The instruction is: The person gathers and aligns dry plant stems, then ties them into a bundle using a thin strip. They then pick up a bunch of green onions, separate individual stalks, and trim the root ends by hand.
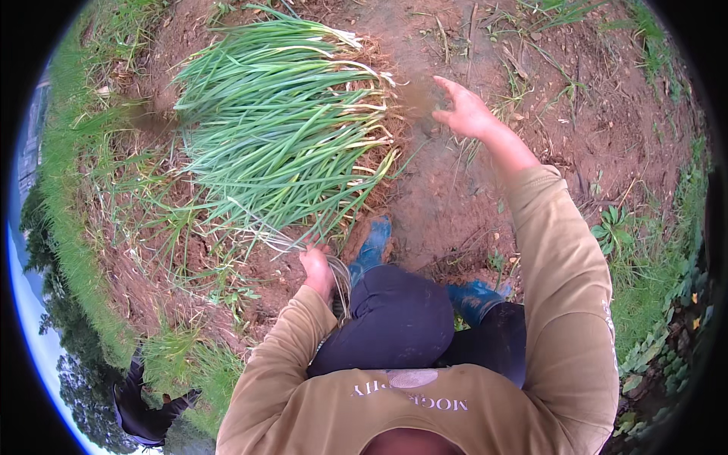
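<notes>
A wide row of green onions (278, 125) lies on the reddish soil, leaves to the left, pale stems and brown roots to the right. My left hand (317, 266) is closed around a bundle of pale, thin ties (341, 278), whose loose ends stretch left over the lowest onion leaves. To the right of the roots, my right hand (463, 108) hovers over bare soil with fingers spread, touching none of the onions.
Blue boots (372, 242) stand on the soil just below the onions. Grass (74, 222) borders the ground at the left, and a leafy weed (611, 230) grows at the right. Another person in dark clothing (145, 412) is at the lower left.
</notes>
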Demonstrator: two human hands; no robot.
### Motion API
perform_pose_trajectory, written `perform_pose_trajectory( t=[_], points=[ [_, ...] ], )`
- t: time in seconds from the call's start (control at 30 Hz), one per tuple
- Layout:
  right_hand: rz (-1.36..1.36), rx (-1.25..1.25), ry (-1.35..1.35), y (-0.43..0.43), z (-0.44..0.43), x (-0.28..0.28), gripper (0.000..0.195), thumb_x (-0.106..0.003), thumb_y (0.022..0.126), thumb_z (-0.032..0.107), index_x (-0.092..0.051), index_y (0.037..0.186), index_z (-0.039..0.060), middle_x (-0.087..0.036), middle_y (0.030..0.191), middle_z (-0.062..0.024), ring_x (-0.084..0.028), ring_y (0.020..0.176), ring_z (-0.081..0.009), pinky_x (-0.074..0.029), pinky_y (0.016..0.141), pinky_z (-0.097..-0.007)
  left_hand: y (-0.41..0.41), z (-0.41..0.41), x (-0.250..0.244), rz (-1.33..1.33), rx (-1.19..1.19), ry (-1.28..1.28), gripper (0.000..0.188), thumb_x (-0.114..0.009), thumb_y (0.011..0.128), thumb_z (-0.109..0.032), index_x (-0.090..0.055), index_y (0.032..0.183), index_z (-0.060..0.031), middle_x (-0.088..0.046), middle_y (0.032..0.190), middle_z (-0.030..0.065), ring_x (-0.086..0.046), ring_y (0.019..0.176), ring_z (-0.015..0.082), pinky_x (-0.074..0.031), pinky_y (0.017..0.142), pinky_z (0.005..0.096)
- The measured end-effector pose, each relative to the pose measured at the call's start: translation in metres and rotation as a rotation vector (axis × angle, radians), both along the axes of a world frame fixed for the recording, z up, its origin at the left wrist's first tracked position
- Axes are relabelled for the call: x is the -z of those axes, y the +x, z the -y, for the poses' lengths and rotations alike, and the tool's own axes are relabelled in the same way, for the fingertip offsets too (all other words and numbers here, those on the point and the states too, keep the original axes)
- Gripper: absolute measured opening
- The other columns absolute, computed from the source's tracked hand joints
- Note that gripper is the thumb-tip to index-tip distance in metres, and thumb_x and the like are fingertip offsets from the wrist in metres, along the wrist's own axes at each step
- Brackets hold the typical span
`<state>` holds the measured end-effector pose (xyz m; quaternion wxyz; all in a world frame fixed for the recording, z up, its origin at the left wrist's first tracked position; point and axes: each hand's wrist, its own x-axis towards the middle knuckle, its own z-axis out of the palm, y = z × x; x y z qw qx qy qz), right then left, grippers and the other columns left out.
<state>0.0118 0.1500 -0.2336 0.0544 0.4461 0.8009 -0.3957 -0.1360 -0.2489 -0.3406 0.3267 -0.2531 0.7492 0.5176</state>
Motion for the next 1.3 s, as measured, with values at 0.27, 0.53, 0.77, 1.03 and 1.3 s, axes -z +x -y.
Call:
perform_pose_trajectory(
  t=[0.27, 0.53, 0.77, 1.03, 1.3],
  points=[
    [-0.183, -0.003, 0.092, -0.141, -0.055, 0.052, 0.079, -0.048, 0.080, 0.053, -0.018, 0.137, 0.0082, -0.024, 0.139, -0.0158, -0.025, 0.128, -0.0278, -0.022, 0.104, -0.0372, -0.040, -0.062, 0.005, 0.158, -0.262, 0.421, 0.033, -0.047, 0.087, -0.032, -0.054, 0.109, -0.0082, -0.058, 0.105, 0.0061, -0.056, 0.085, 0.0202, -0.049, 0.070, 0.0356],
    [-0.172, 0.152, 0.028, -0.227, -0.070, 0.070, 0.077, -0.041, 0.083, 0.053, -0.020, 0.135, 0.0009, -0.030, 0.136, -0.0182, -0.028, 0.127, -0.0285, -0.023, 0.104, -0.0359, -0.061, -0.070, 0.004, 0.237, -0.258, 0.536, 0.050, -0.051, 0.081, -0.044, -0.052, 0.114, -0.0071, -0.052, 0.116, 0.0104, -0.048, 0.106, 0.0287, -0.039, 0.091, 0.0488],
    [-0.028, 0.034, 0.026, -0.242, -0.073, 0.120, 0.090, -0.029, 0.072, 0.077, -0.011, 0.139, 0.0199, -0.015, 0.143, -0.0115, -0.010, 0.133, -0.0289, -0.010, 0.102, -0.0556, -0.062, -0.067, 0.019, 0.345, -0.456, 0.522, 0.044, -0.048, 0.083, -0.040, -0.053, 0.111, -0.0058, -0.054, 0.113, 0.0113, -0.052, 0.100, 0.0297, -0.044, 0.088, 0.0460],
    [0.090, -0.279, -0.156, -0.238, -0.048, 0.108, 0.098, -0.017, 0.071, 0.079, -0.042, 0.124, 0.0001, -0.045, 0.125, -0.0181, -0.041, 0.117, -0.0319, -0.028, 0.096, -0.0515, -0.072, -0.117, 0.013, 0.375, -0.336, 0.494, 0.042, -0.047, 0.084, -0.038, -0.054, 0.109, -0.0046, -0.055, 0.110, 0.0122, -0.053, 0.098, 0.0308, -0.044, 0.086, 0.0450],
    [-0.088, -0.369, -0.617, -0.202, 0.006, 0.132, 0.097, -0.016, 0.070, 0.080, -0.060, 0.100, -0.0013, -0.056, 0.108, -0.0213, -0.052, 0.102, -0.0349, -0.037, 0.093, -0.0371, -0.057, -0.168, 0.020, 0.390, -0.213, 0.466, 0.041, -0.046, 0.085, -0.037, -0.054, 0.107, -0.0033, -0.057, 0.107, 0.0131, -0.054, 0.095, 0.0320, -0.044, 0.085, 0.0441]
  ],
)
